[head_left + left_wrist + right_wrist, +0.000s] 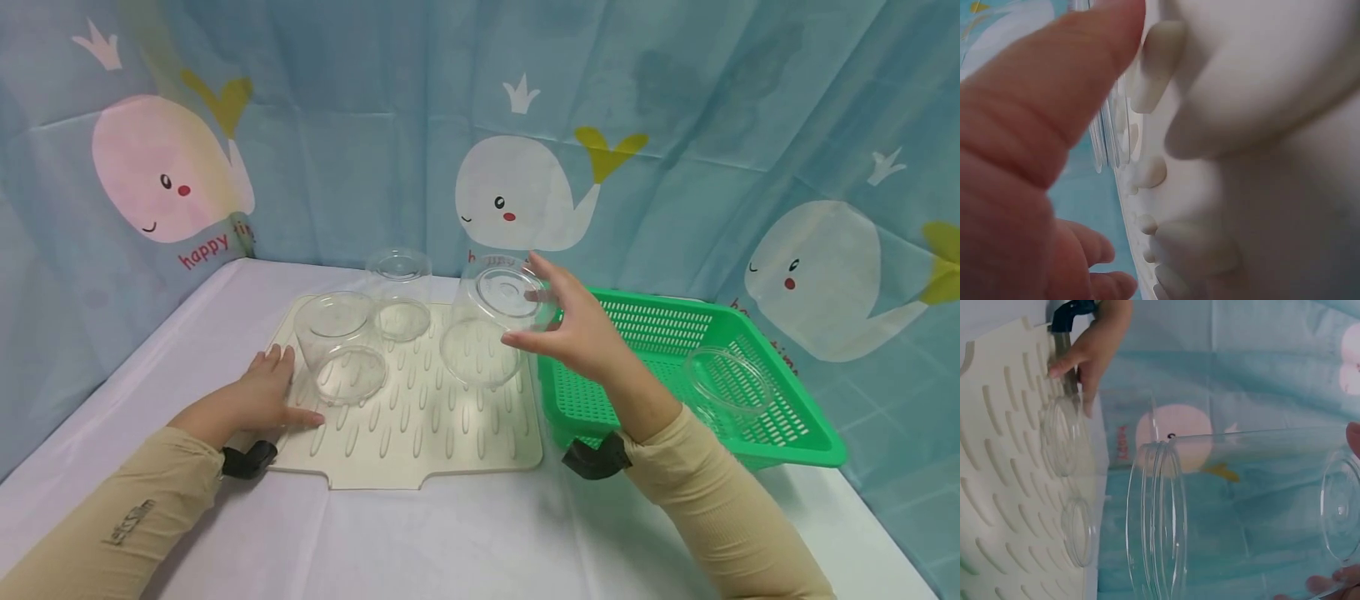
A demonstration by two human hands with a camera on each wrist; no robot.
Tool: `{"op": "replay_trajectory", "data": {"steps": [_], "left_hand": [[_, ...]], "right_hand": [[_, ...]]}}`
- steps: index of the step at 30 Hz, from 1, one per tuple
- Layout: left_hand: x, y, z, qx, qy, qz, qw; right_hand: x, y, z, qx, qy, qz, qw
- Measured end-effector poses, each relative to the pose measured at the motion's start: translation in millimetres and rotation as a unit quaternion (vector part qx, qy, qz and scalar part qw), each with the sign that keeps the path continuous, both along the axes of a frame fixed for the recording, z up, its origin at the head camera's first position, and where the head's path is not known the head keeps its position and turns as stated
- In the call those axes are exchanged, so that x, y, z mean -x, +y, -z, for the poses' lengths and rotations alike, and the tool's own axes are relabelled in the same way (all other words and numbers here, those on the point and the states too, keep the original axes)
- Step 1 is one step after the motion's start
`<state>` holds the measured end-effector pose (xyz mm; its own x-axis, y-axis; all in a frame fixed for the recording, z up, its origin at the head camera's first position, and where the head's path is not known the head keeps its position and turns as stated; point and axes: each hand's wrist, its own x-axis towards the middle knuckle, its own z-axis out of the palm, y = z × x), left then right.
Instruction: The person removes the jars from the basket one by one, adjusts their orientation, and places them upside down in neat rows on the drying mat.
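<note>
My right hand [573, 325] grips a clear plastic jar [483, 325] near its base. The jar is upside down, and in the right wrist view its rim hangs apart from the ridged cream draining mat [405, 433]. My left hand [255, 392] rests on the mat's left edge, its thumb on the ridges and its fingers extended. Right beside it a clear jar [337, 342] stands upside down on the mat. Farther back stands a second inverted clear jar [401, 292]. In the left wrist view, the thumb [1016, 106] covers part of a jar's rim.
A green slotted plastic basket [795, 457] stands right of the mat. Inside it lies a clear round container [727, 379]. A white cloth [420, 550] covers the table. A blue curtain [360, 167] with printed whales hangs close behind.
</note>
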<state>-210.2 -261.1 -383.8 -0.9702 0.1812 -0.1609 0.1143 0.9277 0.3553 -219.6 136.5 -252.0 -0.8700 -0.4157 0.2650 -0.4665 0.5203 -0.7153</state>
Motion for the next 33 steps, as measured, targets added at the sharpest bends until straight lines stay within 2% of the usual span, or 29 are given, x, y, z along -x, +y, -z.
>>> {"op": "replay_trajectory", "data": {"steps": [7, 16, 25, 33], "left_hand": [[-0.3, 2.6, -3.1, 0.001, -0.021, 0.0, 0.9998], [1.9, 4.1, -5.2, 0.033, -0.032, 0.012, 0.9989], [5.2, 1.1, 2.5, 0.032, -0.046, 0.005, 0.9984], [4.1, 3.2, -0.2, 0.035, -0.046, 0.0, 0.9983]], "right_hand": [[10.0, -4.0, -7.8, -0.042, 0.016, 0.02, 0.9988], [47.5, -18.1, -9.7, -0.122, -0.01, 0.036, 0.9918], [85.5, -36.7, 0.9, -0.17, -0.048, 0.037, 0.9836], [102.9, -48.5, 13.2, -0.172, -0.076, 0.046, 0.9811]]}}
